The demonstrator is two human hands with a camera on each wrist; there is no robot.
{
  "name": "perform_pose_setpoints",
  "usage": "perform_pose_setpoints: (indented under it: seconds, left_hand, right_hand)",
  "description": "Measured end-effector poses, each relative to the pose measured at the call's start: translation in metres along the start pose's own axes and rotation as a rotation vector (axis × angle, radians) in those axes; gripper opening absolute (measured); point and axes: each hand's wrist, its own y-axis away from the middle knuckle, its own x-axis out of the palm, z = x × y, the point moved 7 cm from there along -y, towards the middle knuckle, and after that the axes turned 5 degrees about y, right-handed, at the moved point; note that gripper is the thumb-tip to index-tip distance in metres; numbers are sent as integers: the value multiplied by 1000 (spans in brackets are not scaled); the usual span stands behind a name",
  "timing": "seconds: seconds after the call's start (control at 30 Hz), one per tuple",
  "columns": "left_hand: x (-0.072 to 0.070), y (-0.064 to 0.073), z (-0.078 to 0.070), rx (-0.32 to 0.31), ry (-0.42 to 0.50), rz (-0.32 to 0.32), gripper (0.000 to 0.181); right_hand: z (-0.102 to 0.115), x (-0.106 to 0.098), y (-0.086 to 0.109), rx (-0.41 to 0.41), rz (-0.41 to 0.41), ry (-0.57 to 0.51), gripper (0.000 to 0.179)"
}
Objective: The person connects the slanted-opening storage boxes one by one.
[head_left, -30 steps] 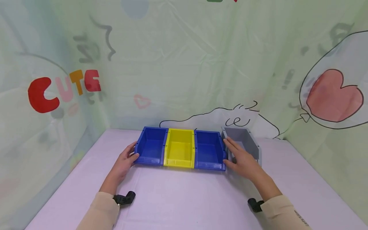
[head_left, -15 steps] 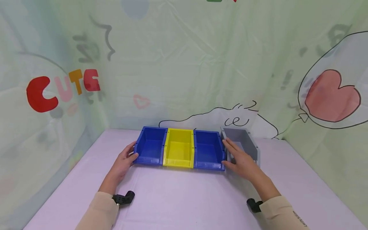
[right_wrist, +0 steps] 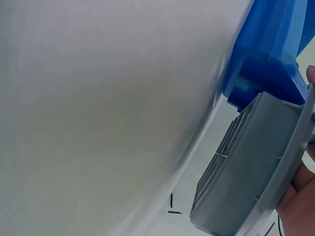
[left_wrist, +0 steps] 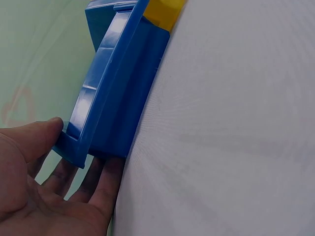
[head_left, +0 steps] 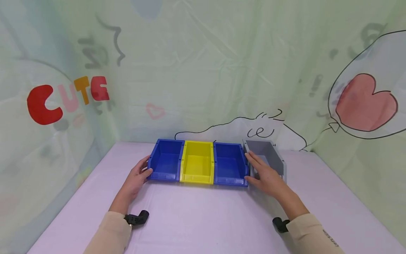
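Note:
In the head view, a left blue bin [head_left: 166, 160], a yellow bin [head_left: 198, 162] and a right blue bin [head_left: 229, 164] stand side by side on the table. A grey bin [head_left: 268, 155] adjoins the right end, angled slightly. My left hand [head_left: 136, 178] holds the left blue bin's outer side, its thumb on the front corner and fingers along the wall; the left wrist view shows this grasp on the blue bin [left_wrist: 110, 88]. With fingers extended, my right hand [head_left: 268, 178] touches the right blue bin's outer edge, reaching over the grey bin. The grey bin [right_wrist: 251, 162] partly hides that hand in the right wrist view.
A pale lilac cloth covers the table [head_left: 200, 218]. Behind and beside it hangs a printed curtain [head_left: 196, 77] with letters, hearts and a balloon. Black wrist cameras sit on the left sleeve [head_left: 111, 229] and the right sleeve [head_left: 312, 231].
The view shifts very slightly. Both hands and the bins keep practically the same places.

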Motion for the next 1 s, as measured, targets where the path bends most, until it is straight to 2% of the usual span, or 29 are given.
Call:
perform_pose_setpoints:
  seconds: [1.0]
  left_hand:
    - [0, 1, 1, -3, 2, -5, 60]
  right_hand:
    - [0, 3, 1, 30, 29, -10, 85]
